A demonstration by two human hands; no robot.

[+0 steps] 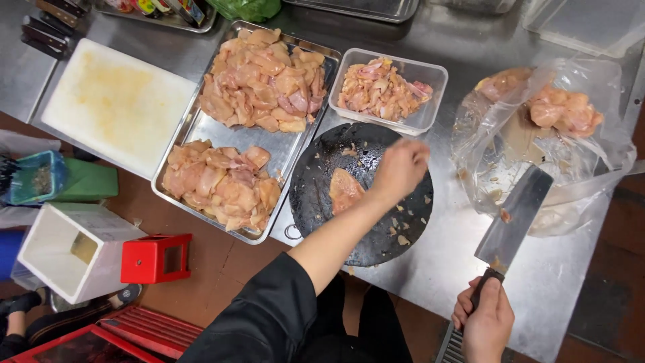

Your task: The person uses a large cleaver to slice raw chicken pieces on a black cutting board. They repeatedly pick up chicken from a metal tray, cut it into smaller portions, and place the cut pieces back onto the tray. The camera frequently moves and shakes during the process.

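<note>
Right hand [485, 321]: closest to my lens, low at the frame's bottom edge; fingers wrapped tight around the dark handle of the cleaver [514, 216], whose broad blade points up and away over the steel table [443, 262].
Left hand [400, 168]: reaching forward over the far side of the round black cutting board [363, 195]; it is blurred, fingers bunched together and curled down — I cannot tell whether they pinch a scrap of meat.
Chicken piece [345, 190]: one flat pale piece lying on the black board, just beside my left wrist, not touched by either hand.
Scraps: small pale bits scattered across the board's near right part.
Plastic tub [392, 89]: clear, rectangular, just beyond the board, filled with trimmed pinkish pieces.
Metal tray [285, 148]: left of the board, holding two heaps of cut chicken — one at the far end, one at the near end.
Plastic bag [544, 141]: clear, crumpled open to the right of the board, more raw chicken inside near its far edge; the cleaver's tip overlaps it in my view.
White cutting board [117, 104]: stained yellowish, at the table's left end.
Floor: a red box [156, 258] and a white bin [70, 250] stand below the table's edge.
</note>
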